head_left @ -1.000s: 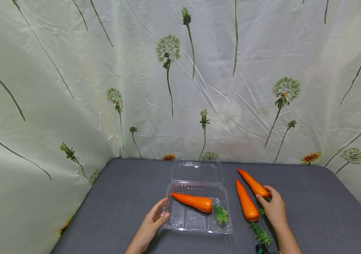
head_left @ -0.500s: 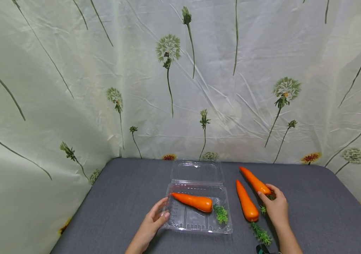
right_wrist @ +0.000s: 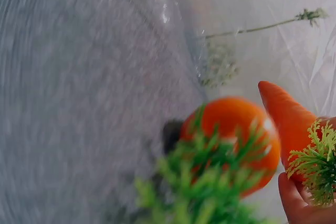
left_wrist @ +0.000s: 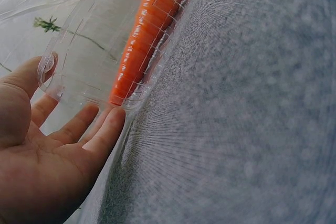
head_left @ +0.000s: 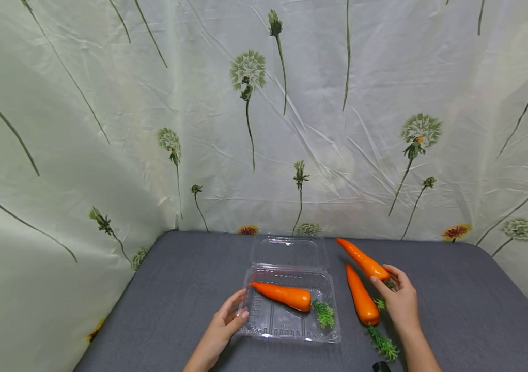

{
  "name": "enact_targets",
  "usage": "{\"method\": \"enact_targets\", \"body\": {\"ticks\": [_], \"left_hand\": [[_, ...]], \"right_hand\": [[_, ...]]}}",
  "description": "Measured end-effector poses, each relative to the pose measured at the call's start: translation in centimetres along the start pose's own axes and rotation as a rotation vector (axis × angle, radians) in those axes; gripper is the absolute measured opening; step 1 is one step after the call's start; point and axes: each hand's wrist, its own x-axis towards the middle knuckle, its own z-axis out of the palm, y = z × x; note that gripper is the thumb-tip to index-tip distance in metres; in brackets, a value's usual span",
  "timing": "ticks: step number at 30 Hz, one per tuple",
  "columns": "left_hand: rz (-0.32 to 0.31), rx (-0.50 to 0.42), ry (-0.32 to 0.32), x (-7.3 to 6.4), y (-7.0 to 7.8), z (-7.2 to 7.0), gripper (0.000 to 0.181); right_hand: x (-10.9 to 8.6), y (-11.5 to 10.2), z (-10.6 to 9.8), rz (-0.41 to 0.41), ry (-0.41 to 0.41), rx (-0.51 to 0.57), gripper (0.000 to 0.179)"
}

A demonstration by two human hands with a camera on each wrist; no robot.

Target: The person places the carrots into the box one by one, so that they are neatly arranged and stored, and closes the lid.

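In the head view my right hand (head_left: 400, 299) grips a carrot (head_left: 362, 261) by its thick end, thumb on the near side. Its tip points to the far left, and green leaves stick out below my fingers. A second carrot (head_left: 361, 297) lies on the table beside it, leaves toward me. My left hand (head_left: 219, 325) holds the left rim of a clear plastic clamshell box (head_left: 287, 333), thumb over the rim (left_wrist: 48, 66) and fingers against the side wall. Inside the box a third carrot (head_left: 287, 296) lies crosswise, its leafy top (head_left: 323, 314) to the right.
The box's lid (head_left: 289, 250) lies folded back behind it on the grey table (head_left: 185, 274). A pale curtain (head_left: 208, 129) with dandelion prints hangs along the back and left. A small dark object (head_left: 381, 366) shows at the bottom edge.
The carrot in my right hand has been lifted, and its tip has swung left toward the box. My left hand, the box and the other carrots have stayed where they were.
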Motion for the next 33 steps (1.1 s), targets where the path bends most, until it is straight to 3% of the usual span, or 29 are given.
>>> {"method": "enact_targets", "body": {"ticks": [6,11,14,18,23,27,33], "left_hand": [[-0.010,0.001,0.002,0.0,0.1,0.0,0.055],[-0.016,0.002,0.007,0.0,0.1,0.0,0.055],[-0.012,0.001,0.005,0.0,0.1,0.0,0.055],[-0.004,-0.003,0.001,0.0,0.1,0.0,0.056],[0.003,-0.003,-0.001,0.0,0.1,0.0,0.056],[0.000,-0.003,-0.002,0.0,0.1,0.0,0.056],[-0.009,-0.008,-0.002,0.0,0.1,0.0,0.056]], "right_hand": [[0.9,2.5,0.8,-0.097,-0.032,0.131,0.055],[1.3,3.8,1.8,-0.165,-0.050,0.144,0.051],[0.7,2.6,2.1,-0.191,-0.091,0.139,0.049],[-1.1,-1.0,2.4,-0.212,-0.142,0.150,0.045],[-3.0,-4.5,3.1,-0.172,-0.191,0.166,0.043],[-3.6,-5.2,3.9,-0.144,-0.244,0.189,0.044],[-4.4,-5.2,5.1,-0.177,-0.322,0.208,0.044]]}}
